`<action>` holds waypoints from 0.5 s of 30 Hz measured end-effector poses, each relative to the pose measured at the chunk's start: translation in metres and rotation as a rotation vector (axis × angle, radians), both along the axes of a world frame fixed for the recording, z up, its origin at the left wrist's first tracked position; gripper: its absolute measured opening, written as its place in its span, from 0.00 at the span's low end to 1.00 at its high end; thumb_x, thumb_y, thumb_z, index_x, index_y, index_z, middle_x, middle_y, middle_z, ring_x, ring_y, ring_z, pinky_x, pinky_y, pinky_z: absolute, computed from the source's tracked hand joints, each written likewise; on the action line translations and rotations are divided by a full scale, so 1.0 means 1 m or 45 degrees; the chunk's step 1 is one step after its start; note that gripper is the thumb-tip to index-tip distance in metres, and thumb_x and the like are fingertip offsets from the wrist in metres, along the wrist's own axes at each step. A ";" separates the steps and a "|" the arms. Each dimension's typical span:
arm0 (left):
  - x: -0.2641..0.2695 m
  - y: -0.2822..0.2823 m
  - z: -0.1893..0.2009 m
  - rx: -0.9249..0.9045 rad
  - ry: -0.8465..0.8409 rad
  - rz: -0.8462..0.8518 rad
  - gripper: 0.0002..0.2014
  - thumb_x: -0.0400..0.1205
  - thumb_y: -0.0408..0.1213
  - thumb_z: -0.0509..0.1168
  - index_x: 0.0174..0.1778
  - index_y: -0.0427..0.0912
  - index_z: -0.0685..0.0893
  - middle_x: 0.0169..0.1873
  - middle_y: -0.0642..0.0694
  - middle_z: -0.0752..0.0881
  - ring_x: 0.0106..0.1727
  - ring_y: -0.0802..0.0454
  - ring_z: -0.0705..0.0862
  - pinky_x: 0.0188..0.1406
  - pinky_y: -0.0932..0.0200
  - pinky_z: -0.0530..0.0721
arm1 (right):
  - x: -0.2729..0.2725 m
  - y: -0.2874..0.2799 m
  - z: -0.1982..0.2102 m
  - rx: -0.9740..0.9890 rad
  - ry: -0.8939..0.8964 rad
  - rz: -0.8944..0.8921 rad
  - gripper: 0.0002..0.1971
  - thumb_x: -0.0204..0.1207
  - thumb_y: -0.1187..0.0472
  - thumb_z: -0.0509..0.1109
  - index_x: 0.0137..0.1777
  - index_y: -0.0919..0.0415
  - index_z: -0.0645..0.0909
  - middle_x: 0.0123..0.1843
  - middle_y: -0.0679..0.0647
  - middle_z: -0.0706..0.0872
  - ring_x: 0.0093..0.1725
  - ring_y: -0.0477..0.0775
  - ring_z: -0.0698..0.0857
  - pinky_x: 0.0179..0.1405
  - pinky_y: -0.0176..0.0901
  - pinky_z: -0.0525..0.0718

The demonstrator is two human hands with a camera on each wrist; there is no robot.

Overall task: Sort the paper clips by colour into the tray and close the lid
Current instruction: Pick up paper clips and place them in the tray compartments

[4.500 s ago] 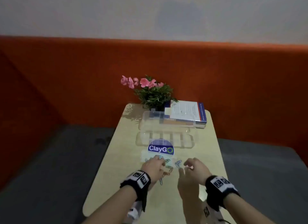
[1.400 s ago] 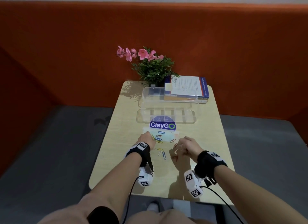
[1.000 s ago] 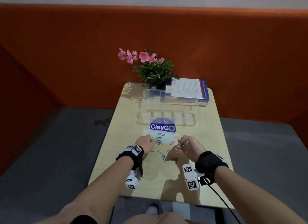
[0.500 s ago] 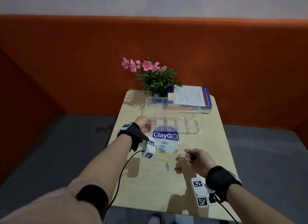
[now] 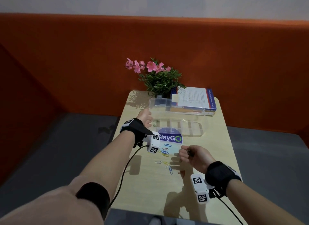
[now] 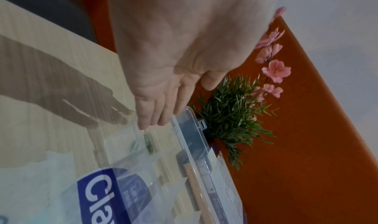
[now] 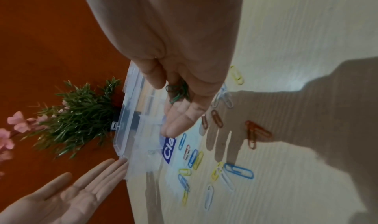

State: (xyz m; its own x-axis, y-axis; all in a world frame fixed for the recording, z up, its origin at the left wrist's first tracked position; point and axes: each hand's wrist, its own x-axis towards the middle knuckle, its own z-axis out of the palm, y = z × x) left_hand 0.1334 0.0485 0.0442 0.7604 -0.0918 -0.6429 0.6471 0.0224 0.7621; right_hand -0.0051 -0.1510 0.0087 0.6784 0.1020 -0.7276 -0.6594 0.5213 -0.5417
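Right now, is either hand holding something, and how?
The right hand cups a few green paper clips loosely in its palm, fingers nearly straight, no pinch. The left hand holds nothing; its straight fingers touch the clear tray.

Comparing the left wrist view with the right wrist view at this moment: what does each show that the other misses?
Only the left wrist view shows a green clip lying inside the tray's end compartment, just below the left hand's fingertips. Only the right wrist view shows green clips lying in the right hand's palm, plus the loose clips (blue, yellow, orange, white) scattered on the table. Both show the open clear tray, the ClayGo sticker, the plant and the flat, open left hand.
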 end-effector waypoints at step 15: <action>-0.124 0.067 -0.039 0.368 -0.146 0.087 0.22 0.89 0.48 0.49 0.68 0.41 0.80 0.62 0.42 0.83 0.61 0.45 0.81 0.58 0.53 0.76 | 0.149 0.072 0.028 -0.372 -0.214 0.339 0.07 0.80 0.68 0.55 0.42 0.62 0.73 0.48 0.58 0.76 0.45 0.53 0.82 0.49 0.48 0.84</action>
